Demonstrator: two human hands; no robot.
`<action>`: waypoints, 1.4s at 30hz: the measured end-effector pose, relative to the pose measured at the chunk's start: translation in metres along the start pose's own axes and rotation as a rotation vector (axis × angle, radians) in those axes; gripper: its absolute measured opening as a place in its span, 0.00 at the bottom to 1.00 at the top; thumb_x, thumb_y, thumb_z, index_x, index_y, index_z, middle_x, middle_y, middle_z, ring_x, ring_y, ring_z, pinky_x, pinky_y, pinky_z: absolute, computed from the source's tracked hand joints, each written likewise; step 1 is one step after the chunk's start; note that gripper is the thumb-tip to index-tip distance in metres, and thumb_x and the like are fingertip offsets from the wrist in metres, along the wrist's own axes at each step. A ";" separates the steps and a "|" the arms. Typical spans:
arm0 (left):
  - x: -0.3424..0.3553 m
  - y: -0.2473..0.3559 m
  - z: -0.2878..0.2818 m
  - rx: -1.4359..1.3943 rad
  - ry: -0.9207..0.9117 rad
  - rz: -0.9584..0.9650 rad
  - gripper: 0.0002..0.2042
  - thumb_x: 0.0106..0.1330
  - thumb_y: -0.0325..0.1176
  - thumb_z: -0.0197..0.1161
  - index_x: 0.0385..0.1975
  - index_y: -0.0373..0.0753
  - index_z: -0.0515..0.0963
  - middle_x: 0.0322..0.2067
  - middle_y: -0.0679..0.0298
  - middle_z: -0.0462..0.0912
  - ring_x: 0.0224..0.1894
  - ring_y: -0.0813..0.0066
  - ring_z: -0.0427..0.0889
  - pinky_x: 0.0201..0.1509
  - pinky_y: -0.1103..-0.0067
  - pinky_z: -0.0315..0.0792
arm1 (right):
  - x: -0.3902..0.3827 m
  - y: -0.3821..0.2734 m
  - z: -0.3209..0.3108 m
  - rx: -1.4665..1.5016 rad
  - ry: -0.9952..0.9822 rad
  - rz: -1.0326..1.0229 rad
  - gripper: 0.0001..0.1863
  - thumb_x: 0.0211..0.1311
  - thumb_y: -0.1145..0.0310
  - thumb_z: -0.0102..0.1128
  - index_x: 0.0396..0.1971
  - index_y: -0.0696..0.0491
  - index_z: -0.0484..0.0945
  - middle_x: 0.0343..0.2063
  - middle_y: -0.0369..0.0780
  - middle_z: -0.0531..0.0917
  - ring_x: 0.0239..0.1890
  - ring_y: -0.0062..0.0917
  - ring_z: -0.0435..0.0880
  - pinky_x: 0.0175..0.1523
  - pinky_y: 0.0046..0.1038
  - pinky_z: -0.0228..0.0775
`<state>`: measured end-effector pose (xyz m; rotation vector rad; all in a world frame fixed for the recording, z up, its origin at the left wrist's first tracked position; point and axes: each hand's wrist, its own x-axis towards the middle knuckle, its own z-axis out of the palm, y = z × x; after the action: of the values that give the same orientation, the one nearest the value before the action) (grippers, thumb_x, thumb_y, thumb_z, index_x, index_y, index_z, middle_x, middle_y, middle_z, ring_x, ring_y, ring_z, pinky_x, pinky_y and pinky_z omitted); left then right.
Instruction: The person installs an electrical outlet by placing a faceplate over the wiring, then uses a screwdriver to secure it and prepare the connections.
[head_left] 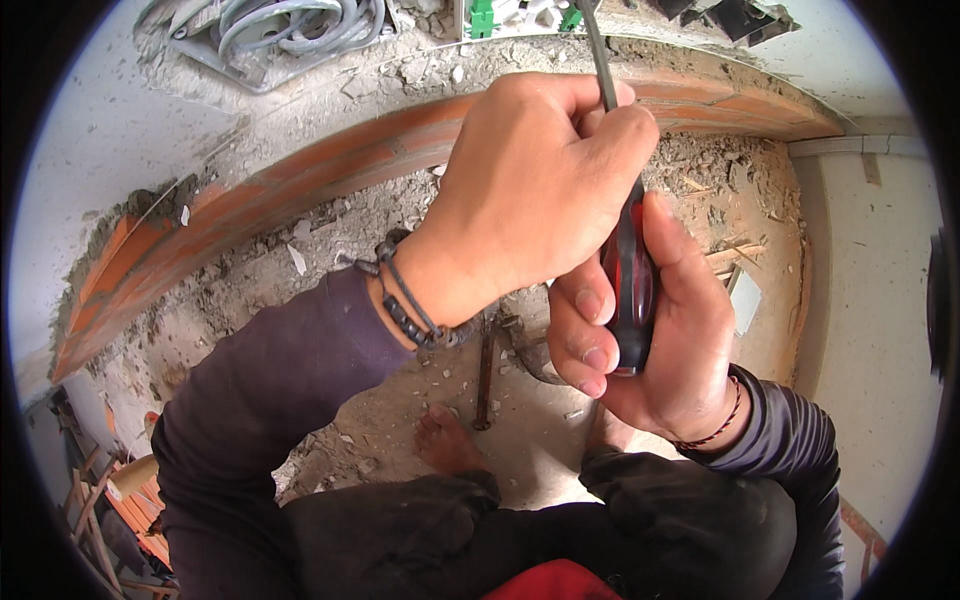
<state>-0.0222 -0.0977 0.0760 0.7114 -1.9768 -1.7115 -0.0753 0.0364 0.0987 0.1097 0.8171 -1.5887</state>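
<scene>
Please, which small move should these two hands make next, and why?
Perhaps a slight turn of the screwdriver by the right hand, with the left hand steadying it: the left pinches the shaft, while the right wraps the handle. The tip is out of view.

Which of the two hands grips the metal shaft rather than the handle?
The left hand, wearing the black beaded bracelet, pinches the shaft; the right hand holds the red-and-black handle.

A building site or room under renovation is indicated: orange bricks (pixel 350 168) are exposed where the white wall (pixel 90 150) is broken open, grey cables (pixel 290 38) are coiled within it, and the floor (pixel 535 470) is strewn with rubble (pixel 215 285).
</scene>
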 end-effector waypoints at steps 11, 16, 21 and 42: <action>0.047 -0.001 -0.030 0.731 0.470 0.857 0.11 0.61 0.27 0.69 0.42 0.29 0.83 0.17 0.61 0.79 0.18 0.73 0.78 0.26 0.78 0.75 | -0.033 -0.012 -0.057 -0.362 -0.044 -0.180 0.16 0.82 0.57 0.40 0.52 0.54 0.67 0.22 0.40 0.75 0.17 0.22 0.72 0.22 0.24 0.65; 0.055 0.017 -0.033 1.172 0.399 0.865 0.04 0.63 0.29 0.66 0.29 0.35 0.85 0.14 0.61 0.78 0.15 0.69 0.76 0.20 0.73 0.71 | -0.040 -0.019 -0.061 -0.342 -0.040 -0.168 0.16 0.82 0.56 0.42 0.52 0.54 0.67 0.23 0.40 0.76 0.17 0.22 0.73 0.22 0.24 0.65; 0.058 0.020 -0.033 1.279 0.396 0.905 0.05 0.64 0.28 0.64 0.27 0.37 0.83 0.18 0.58 0.79 0.19 0.64 0.79 0.24 0.70 0.72 | -0.045 -0.023 -0.070 -0.337 -0.073 -0.157 0.16 0.82 0.56 0.42 0.52 0.54 0.68 0.24 0.39 0.77 0.18 0.21 0.73 0.21 0.23 0.65; 0.060 0.017 -0.027 1.327 0.494 1.045 0.03 0.57 0.27 0.69 0.28 0.38 0.81 0.21 0.61 0.76 0.22 0.63 0.77 0.27 0.69 0.70 | -0.043 -0.035 -0.085 -0.444 -0.046 -0.117 0.18 0.82 0.56 0.42 0.54 0.55 0.68 0.21 0.40 0.75 0.15 0.22 0.71 0.20 0.23 0.66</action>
<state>-0.0538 -0.1550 0.0962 0.2382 -2.2108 0.4368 -0.1295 0.1177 0.0728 -0.2968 1.1358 -1.4754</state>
